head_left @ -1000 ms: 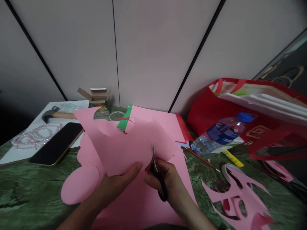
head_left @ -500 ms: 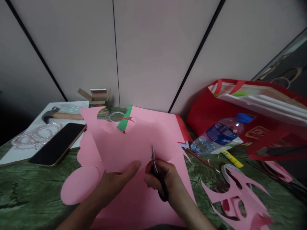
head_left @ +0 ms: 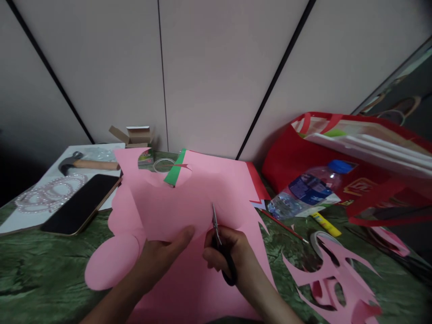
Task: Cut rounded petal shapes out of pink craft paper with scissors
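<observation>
My right hand (head_left: 232, 256) grips black-handled scissors (head_left: 218, 234), whose blades point away from me and sit at the edge of a pink paper sheet (head_left: 175, 202). A curved cut edge runs rightward from the blades. My left hand (head_left: 165, 256) pinches the same sheet along its near edge, thumb on top and fingers hidden beneath. Below the held sheet lie more pink sheets (head_left: 202, 292). Left of my left hand rests a pink paper oval (head_left: 113, 261), with other rounded pink pieces (head_left: 124, 211) just behind it.
At left are a phone (head_left: 83, 204), a hammer (head_left: 91, 164), a beaded string (head_left: 50, 193) and an opened small box (head_left: 138, 139). Rightward stand a red bag (head_left: 283, 153), a leaning water bottle (head_left: 303, 191), a yellow tube (head_left: 326, 224) and pink paper scraps (head_left: 340, 279).
Almost nothing differs. The scissors and both hands have shifted very slightly, and the held pink sheet's far edge has tilted a little lower.
</observation>
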### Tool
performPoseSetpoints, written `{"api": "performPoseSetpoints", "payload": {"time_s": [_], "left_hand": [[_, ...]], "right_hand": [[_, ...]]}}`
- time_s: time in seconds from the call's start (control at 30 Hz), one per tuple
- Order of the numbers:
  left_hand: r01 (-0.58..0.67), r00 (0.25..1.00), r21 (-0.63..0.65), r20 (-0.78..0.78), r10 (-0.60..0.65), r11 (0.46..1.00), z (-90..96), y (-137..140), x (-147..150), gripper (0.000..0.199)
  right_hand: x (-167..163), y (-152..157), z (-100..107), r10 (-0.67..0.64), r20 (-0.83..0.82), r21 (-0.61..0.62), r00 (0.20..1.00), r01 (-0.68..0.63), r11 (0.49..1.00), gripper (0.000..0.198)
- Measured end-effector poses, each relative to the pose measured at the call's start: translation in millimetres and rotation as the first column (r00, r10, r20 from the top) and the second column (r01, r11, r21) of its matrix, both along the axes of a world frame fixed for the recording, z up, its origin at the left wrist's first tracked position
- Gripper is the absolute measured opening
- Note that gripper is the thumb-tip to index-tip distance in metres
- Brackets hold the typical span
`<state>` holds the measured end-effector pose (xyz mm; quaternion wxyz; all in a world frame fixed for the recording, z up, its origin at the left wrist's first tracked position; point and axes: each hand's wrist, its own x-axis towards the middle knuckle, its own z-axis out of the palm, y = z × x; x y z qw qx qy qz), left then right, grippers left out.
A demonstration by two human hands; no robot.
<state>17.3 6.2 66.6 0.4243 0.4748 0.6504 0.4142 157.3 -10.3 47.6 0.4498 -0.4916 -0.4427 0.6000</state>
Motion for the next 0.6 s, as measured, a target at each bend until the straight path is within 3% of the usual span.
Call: {"api": "performPoseSetpoints", "payload": {"time_s": [0.33,0.47,0.6], "left_hand": [[0.123,0.981,0.086,0.139,-0.134,0.989,3.7,0.0,2.7,0.019],[0.107,0.986,0.044,0.125,-0.111,0.993,6.4,-5.0,7.4,0.019],[-0.002,1.000,-0.021,0.003,0.002,1.000,1.3,-4.8,4.4,0.024]], "right_hand": [[-2.3,-1.9,5.1,-0.005,0.011,-0.002,1.000,0.005,1.000,0.013],[-6.7,-2.8,4.2,0.010,-0.010,-0.059,1.000,-0.010,0.998,0.020],[-7.6,-3.4,-2.4,0.048,-0.043,-0.051,0.998,-0.050,0.997,0.025]]}}
